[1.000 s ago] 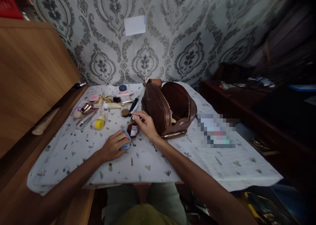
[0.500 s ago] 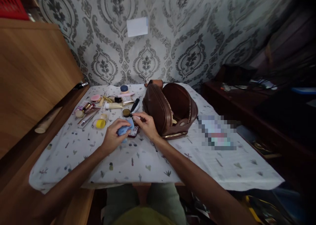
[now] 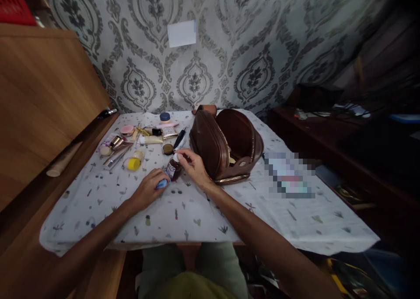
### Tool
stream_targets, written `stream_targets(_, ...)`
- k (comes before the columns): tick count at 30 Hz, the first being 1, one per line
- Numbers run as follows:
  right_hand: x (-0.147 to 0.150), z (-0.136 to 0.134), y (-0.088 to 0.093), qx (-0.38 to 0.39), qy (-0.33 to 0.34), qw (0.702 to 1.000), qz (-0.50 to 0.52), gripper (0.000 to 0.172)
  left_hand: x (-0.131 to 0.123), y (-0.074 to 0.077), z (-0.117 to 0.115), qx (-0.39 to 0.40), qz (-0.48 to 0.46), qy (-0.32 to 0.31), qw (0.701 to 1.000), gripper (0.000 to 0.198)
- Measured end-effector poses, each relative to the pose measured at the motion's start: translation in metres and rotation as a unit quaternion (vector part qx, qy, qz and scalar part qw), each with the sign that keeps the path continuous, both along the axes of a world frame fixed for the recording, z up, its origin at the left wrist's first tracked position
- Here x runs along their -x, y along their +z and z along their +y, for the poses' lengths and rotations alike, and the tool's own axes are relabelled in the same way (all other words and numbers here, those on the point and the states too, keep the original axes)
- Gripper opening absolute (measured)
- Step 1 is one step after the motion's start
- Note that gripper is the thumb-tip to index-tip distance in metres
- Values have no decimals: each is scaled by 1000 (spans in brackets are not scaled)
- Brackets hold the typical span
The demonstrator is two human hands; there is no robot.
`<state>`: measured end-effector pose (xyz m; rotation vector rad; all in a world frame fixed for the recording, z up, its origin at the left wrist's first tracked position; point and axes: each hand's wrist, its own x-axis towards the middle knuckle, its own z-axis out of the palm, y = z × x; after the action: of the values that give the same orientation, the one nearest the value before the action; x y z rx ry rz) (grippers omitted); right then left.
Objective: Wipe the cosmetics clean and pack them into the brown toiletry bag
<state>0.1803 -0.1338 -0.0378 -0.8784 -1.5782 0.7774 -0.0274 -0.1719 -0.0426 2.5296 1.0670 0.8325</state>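
Observation:
A small dark brown bottle (image 3: 173, 169) with a patterned label stands tilted on the white printed cloth (image 3: 210, 211). My right hand (image 3: 194, 168) grips its top, fingers closed round the cap. My left hand (image 3: 149, 189) lies on the cloth just left of the bottle, fingers curled round a small blue thing (image 3: 162, 184), which touches the bottle's base. An open brown leather pouch (image 3: 226, 145) with a gold zip lies right of my right hand.
Several cosmetics lie at the back left: a yellow-capped jar (image 3: 133, 163), a cream tube (image 3: 151, 139), a pink compact (image 3: 126, 130), a blue-lidded jar (image 3: 164, 116), a black pen-like stick (image 3: 179, 138). A wooden cabinet (image 3: 42, 98) stands left; dark furniture (image 3: 328, 133) right.
My left hand came down from the bottle's label to the cloth with the blue thing. The bottle now stands more upright under my right hand.

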Motion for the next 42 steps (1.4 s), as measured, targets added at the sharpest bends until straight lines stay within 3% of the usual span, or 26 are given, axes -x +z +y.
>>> stream_targets(3, 1, -2, 1, 10, 0, 1000, 0, 37, 4, 2, -1, 20, 9, -14, 1000, 13)
stream_targets(6, 1, -1, 0, 15, -5, 1000, 17, 40, -1, 14, -1, 26, -27, -2, 999, 11)
stream_targets(10, 0, 2, -1, -1, 3, 1000, 27, 41, -20, 32, -2, -54, -105, 40, 992, 10)
stream_targets(12, 0, 3, -1, -14, 7, 1000, 19, 39, -30, 34, -1, -104, -87, 30, 990, 15)
stream_targets(15, -1, 5, -2, -18, 7, 1000, 18, 36, -36, 27, 1, -145, 11, -2, 989, 22)
stream_targets(19, -2, 7, -5, 7, -11, 999, 34, 36, -24, 12, 1, -149, 101, -17, 984, 26)
stream_targets(25, 0, 2, -2, -9, 1, 1000, 15, 35, 3, -3, -4, -110, 131, -20, 985, 30)
stream_targets(30, -4, -1, 4, -63, 40, 996, -50, 42, 12, -8, -3, -70, 95, -28, 993, 27)
stream_targets(35, -4, -2, 5, -69, 74, 992, -69, 39, 3, 15, -7, -44, 2, 1, 999, 16)
stream_targets(39, 2, -5, 1, -53, 34, 998, -31, 29, -15, 38, -13, -126, -61, 17, 990, 16)
stream_targets(42, 6, -5, -1, -41, 1, 999, -1, 24, -24, 41, -14, -172, -49, 1, 984, 18)
